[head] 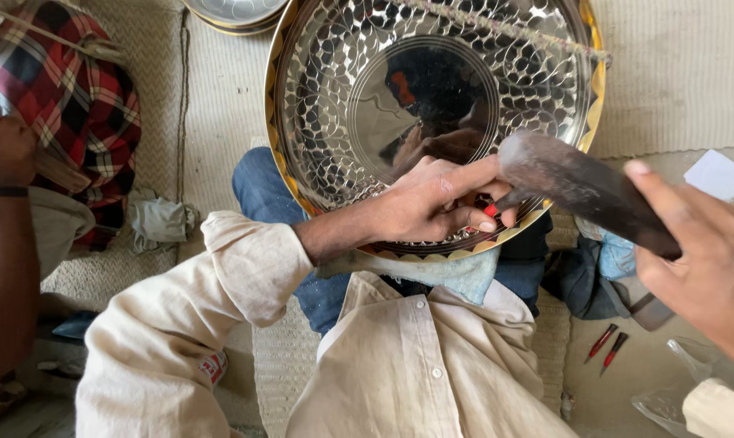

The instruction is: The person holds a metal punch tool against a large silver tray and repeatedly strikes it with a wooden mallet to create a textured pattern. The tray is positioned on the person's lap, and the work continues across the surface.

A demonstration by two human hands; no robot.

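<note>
The engraved metal plate (432, 105) fills the upper middle of the frame. It is round, shiny and has a gold-coloured rim, and its lower edge rests on the lap of the person, against a light blue cloth (456, 272). The left hand (436, 199) lies on the lower part of the plate, in the centre of the frame, and its fingers are closed around a small tool with a red end (491, 209), which touches the plate near the rim. The right hand (699, 259), at the right edge, grips a dark wooden mallet (582, 186) whose head is just above the small tool. Two red-tipped tools (607, 345) lie on the floor at the lower right. At the left edge there is an arm of another person (6, 268) beside a red checked cloth (75, 97).
</note>
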